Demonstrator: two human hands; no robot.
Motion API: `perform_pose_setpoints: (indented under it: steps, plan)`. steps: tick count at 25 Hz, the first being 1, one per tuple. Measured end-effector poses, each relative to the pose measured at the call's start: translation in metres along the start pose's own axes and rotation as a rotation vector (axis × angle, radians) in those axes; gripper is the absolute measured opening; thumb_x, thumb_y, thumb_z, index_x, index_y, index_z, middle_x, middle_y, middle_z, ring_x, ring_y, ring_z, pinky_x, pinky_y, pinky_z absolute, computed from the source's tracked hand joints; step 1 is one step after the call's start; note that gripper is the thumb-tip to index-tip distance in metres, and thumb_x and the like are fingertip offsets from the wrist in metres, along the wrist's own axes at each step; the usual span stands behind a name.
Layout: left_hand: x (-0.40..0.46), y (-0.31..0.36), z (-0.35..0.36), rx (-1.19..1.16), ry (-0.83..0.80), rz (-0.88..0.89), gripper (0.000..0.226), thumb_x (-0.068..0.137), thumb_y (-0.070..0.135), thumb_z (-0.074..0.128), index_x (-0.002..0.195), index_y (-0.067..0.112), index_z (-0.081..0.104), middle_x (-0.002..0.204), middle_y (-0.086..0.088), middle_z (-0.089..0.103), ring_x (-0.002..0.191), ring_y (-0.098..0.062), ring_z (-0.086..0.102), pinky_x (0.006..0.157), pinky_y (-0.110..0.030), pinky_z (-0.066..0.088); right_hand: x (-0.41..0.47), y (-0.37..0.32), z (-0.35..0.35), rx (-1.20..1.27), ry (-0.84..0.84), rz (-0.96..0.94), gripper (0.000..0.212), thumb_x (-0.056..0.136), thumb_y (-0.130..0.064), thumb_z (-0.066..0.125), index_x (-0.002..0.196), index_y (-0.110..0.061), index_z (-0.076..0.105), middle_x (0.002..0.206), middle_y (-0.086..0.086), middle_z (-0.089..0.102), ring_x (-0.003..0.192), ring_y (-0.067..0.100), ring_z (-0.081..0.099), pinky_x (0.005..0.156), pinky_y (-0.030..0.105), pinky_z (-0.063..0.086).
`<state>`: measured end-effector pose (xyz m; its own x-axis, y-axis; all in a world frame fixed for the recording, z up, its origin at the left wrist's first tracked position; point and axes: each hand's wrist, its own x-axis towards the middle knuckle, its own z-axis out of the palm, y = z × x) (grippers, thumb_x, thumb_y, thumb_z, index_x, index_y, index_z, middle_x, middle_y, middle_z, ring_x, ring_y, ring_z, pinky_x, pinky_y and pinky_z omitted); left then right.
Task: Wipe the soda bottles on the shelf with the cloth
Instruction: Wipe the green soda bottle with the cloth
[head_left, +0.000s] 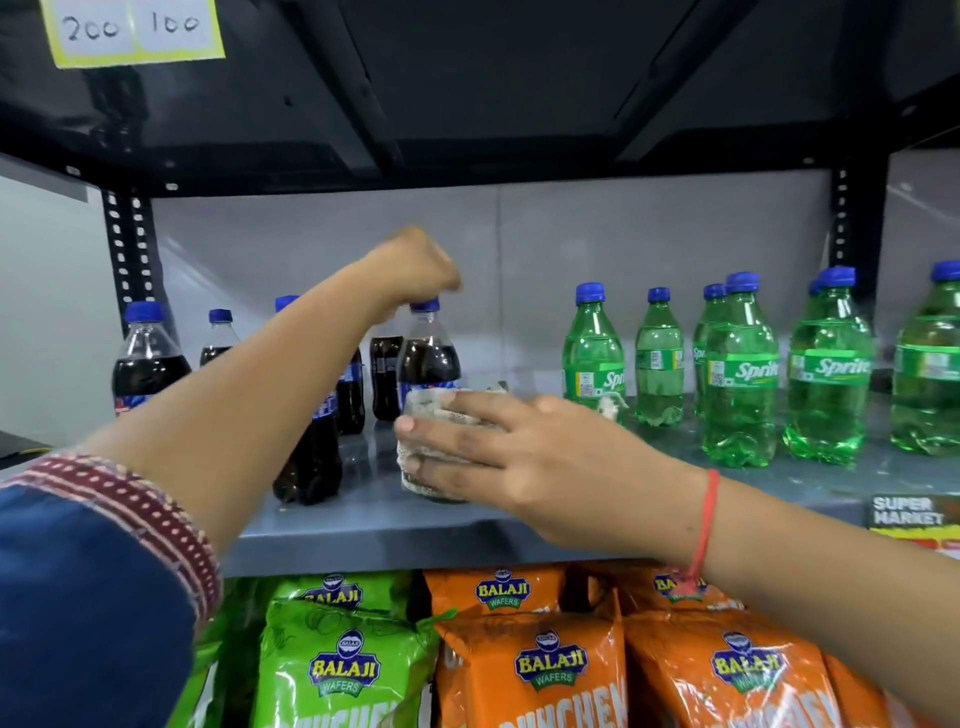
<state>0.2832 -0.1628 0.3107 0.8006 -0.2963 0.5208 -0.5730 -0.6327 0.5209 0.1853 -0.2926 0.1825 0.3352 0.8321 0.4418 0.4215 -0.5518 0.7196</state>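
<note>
A dark cola bottle (429, 358) with a blue cap stands at the middle of the grey shelf (374, 530). My left hand (410, 273) grips it from above at the cap. My right hand (498, 457) presses a whitish cloth (431, 410) flat around the bottle's lower half. More cola bottles (148, 358) stand to the left, partly hidden by my left forearm. Several green Sprite bottles (740, 374) stand to the right.
A black shelf board (467, 104) hangs low overhead with a yellow price tag (135, 31). Perforated black uprights (127, 244) frame the bay. Green and orange wafer bags (550, 665) fill the shelf below. A supermarket sticker (909, 517) sits on the right edge.
</note>
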Motion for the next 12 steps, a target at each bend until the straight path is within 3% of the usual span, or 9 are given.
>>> perform_pose_setpoints:
  steps: [2, 3, 5, 8, 10, 12]
  plan:
    - [-0.003, 0.03, 0.004, 0.04, 0.255, 0.223, 0.039, 0.081, 0.022, 0.052, 0.046, 0.019, 0.036, 0.054, 0.0, 0.042, 0.058, -0.018, 0.039, 0.048, -0.021, 0.033, -0.017, 0.011, -0.014, -0.032, 0.016, 0.024, 0.054, 0.078, 0.002, 0.053, 0.128, -0.016, 0.049, 0.144, 0.007, 0.043, 0.125, 0.032, 0.045, 0.068, 0.042, 0.057]
    - [-0.005, 0.044, 0.01, -0.052, 0.288, 0.312, 0.044, 0.08, 0.025, 0.053, 0.043, 0.018, 0.031, 0.045, 0.005, 0.038, 0.048, -0.013, 0.034, 0.042, -0.019, 0.03, -0.026, 0.017, -0.019, -0.042, 0.007, 0.038, 0.054, 0.079, 0.004, 0.054, 0.129, -0.014, 0.048, 0.145, 0.009, 0.042, 0.128, 0.033, 0.042, 0.072, 0.046, 0.056]
    - [-0.008, 0.067, 0.032, -0.252, 0.189, 0.363, 0.044, 0.081, 0.03, 0.056, 0.045, 0.018, 0.033, 0.039, 0.011, 0.035, 0.04, -0.009, 0.028, 0.04, -0.017, 0.028, -0.044, 0.029, -0.024, -0.083, -0.026, 0.079, 0.053, 0.081, 0.005, 0.054, 0.13, -0.013, 0.048, 0.145, 0.011, 0.041, 0.13, 0.034, 0.04, 0.079, 0.049, 0.054]
    - [0.006, 0.078, 0.072, -0.367, 0.011, 0.208, 0.031, 0.086, 0.037, 0.05, 0.065, 0.014, 0.048, 0.065, -0.002, 0.051, 0.061, -0.015, 0.044, 0.053, -0.023, 0.033, -0.068, 0.045, -0.021, -0.14, -0.073, 0.104, 0.049, 0.083, 0.0, 0.044, 0.131, -0.011, 0.048, 0.143, 0.014, 0.043, 0.127, 0.036, 0.043, 0.082, 0.049, 0.053]
    - [0.017, 0.074, 0.089, -0.506, -0.056, 0.085, 0.029, 0.087, 0.037, 0.049, 0.074, 0.013, 0.057, 0.085, -0.009, 0.061, 0.078, -0.022, 0.053, 0.071, -0.026, 0.043, -0.079, 0.054, -0.012, -0.157, -0.076, 0.107, 0.046, 0.086, -0.004, 0.041, 0.131, -0.009, 0.046, 0.14, 0.015, 0.045, 0.126, 0.036, 0.045, 0.083, 0.048, 0.053]
    - [0.024, 0.07, 0.099, -0.616, -0.163, 0.058, 0.02, 0.086, 0.028, 0.054, 0.074, 0.013, 0.061, 0.081, -0.004, 0.064, 0.076, -0.016, 0.057, 0.072, -0.023, 0.045, -0.087, 0.059, 0.0, -0.164, -0.082, 0.091, 0.042, 0.087, -0.012, 0.048, 0.13, -0.01, 0.048, 0.138, 0.014, 0.048, 0.124, 0.034, 0.047, 0.085, 0.045, 0.054]
